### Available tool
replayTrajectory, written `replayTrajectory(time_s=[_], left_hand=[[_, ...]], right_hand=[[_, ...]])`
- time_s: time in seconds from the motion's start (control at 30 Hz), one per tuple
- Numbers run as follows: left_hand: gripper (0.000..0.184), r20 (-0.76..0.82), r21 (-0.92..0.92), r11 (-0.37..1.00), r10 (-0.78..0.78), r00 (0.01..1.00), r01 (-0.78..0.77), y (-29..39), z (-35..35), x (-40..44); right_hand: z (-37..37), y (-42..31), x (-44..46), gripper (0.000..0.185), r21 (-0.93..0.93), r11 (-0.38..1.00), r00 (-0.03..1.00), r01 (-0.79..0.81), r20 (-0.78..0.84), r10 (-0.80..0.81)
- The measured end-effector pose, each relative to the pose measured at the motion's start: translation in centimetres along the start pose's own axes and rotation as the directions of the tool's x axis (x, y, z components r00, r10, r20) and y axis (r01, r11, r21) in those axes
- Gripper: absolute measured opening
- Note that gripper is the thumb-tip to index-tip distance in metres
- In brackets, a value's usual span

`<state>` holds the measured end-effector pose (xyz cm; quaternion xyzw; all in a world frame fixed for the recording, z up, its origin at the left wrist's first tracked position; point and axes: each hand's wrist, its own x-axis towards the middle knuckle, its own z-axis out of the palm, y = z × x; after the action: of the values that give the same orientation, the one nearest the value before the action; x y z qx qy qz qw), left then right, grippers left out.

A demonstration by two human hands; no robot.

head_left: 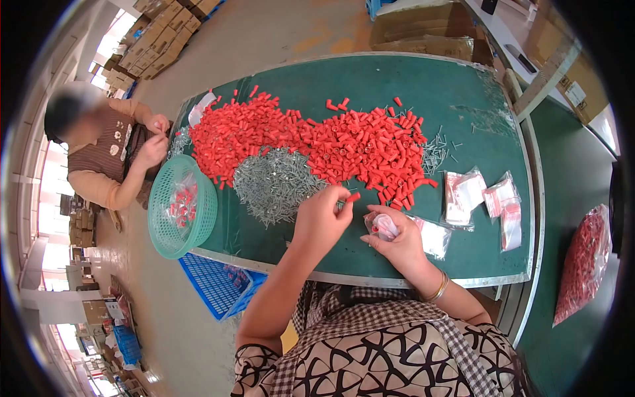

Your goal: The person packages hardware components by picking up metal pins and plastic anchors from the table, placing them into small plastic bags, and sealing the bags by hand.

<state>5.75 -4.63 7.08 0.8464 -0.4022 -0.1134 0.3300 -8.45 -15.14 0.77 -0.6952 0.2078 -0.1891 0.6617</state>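
My left hand [321, 221] pinches a red plastic cap [353, 197] between thumb and fingertip, just above the table's near side. Beside it, my right hand [400, 245] is closed around a small clear plastic bag [383, 227] with some red showing inside; how many pieces it holds I cannot tell. A broad heap of red plastic caps [370, 149] lies beyond both hands. In front of that heap, near my left hand, is a pile of grey screws [278, 185]. Flat empty bags [433, 238] lie partly behind my right hand.
Stacks of small bags [463, 195] lie on the green table [423, 83] at right. A green basket [159, 225] with filled bags stands at its left edge, above a blue crate [211, 284]. Another person [99, 145] works at left. A large bag of red pieces [582, 264] is at far right.
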Motion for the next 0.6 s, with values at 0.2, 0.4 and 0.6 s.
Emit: replayTrajectory(time_s=[0.2,0.4,0.6], left_hand=[[0.02,-0.035,-0.019,0.918,0.396,0.918,-0.397,0.7,-0.1,-3.3],[0.02,0.127,0.204,0.876,0.419,0.899,-0.437,0.5,-0.7,-4.1],[0.02,0.24,0.268,0.812,0.466,0.852,-0.519,1.2,-1.5,-3.8]], right_hand=[[0.5,-0.7,-0.1,0.05,-0.122,0.992,1.0,0.029,0.007,-0.028],[0.5,-0.4,-0.1,0.05,-0.065,0.998,0.999,0.019,0.035,-0.017],[0.6,-0.8,-0.1,0.046,-0.095,0.993,0.996,0.072,0.054,-0.067]])
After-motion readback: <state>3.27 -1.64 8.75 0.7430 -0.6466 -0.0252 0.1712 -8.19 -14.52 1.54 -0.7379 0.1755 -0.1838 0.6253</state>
